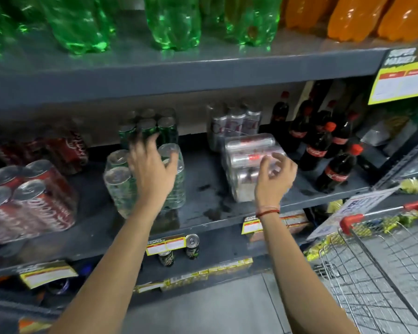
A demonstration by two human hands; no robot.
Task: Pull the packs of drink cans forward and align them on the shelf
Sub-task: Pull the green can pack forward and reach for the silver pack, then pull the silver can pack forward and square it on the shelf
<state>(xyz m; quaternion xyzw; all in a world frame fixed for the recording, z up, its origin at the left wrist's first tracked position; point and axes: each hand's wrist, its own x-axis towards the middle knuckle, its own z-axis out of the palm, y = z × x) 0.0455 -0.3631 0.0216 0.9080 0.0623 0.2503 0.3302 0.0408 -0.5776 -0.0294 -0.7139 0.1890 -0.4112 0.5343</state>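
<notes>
A person restocking a soft-drink aisle reaches both bare arms into the dark grey metal shelf (pixel 203 179), midway through fronting its shrink-wrapped packs of cans. The left hand (pixel 152 165) is spread over the top of the front pack of green cans in clear film (pixel 121 186), fingers apart and stretching towards a second green pack (pixel 147 128) that stands well behind it near the back wall; whether the hand presses on the front pack or only passes over it cannot be told. The right hand (pixel 274 175), a red thread at its wrist, hovers with fingers loosely curled and apart in front of a pack of silver cans (pixel 249 165) that lies tipped on its side, close to the shelf edge — the grip clamps on nothing. Behind it a second silver pack (pixel 232 126) stands upright, far back.

By the look of things, the job is partly done. On the left a pack of red cans (pixel 29 201) sits forward, and the front green pack is near the lip, though neither looks square to the edge. Still to come, it seems: righting the fallen silver pack, drawing the rear green, silver and red packs (pixel 65 148) forward — and lining up the fronts. Dark cola bottles with red caps (pixel 323 150) crowd the shelf's right end, and a wire shopping trolley with red handle (pixel 384 249) waits alongside.
</notes>
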